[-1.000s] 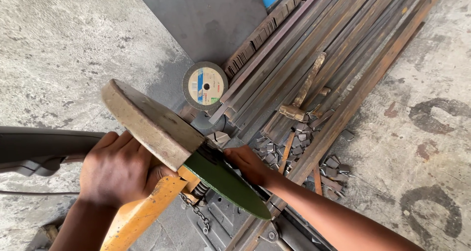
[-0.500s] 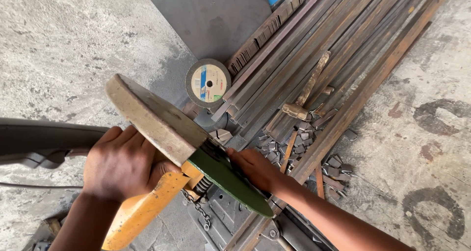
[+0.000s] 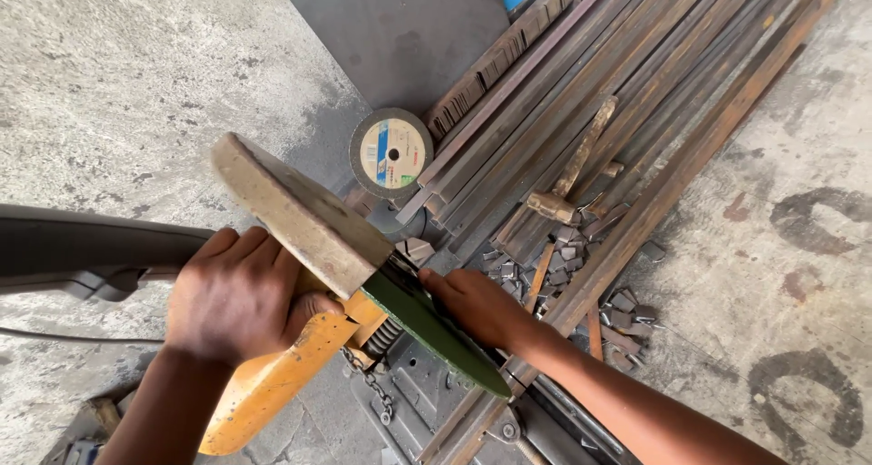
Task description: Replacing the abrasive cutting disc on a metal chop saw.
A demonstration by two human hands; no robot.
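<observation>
Head view: stained concrete floor (image 3: 118, 74), steel bars (image 3: 636, 93) piled alongside.

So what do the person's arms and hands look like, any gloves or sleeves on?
No gloves: the left hand and right hand are both bare. No sleeves show either; both forearms are uncovered right to the frame's edge. No watch, rings or wristbands are visible.

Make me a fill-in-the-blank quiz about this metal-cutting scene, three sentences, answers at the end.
1. The left hand grips the saw's ____ handle.
2. A hammer with a wooden handle lies on the long metal ____.
3. The loose cutting disc leans on the bars with a ____ hole at its centre.

Missing words: orange; bars; round
</observation>
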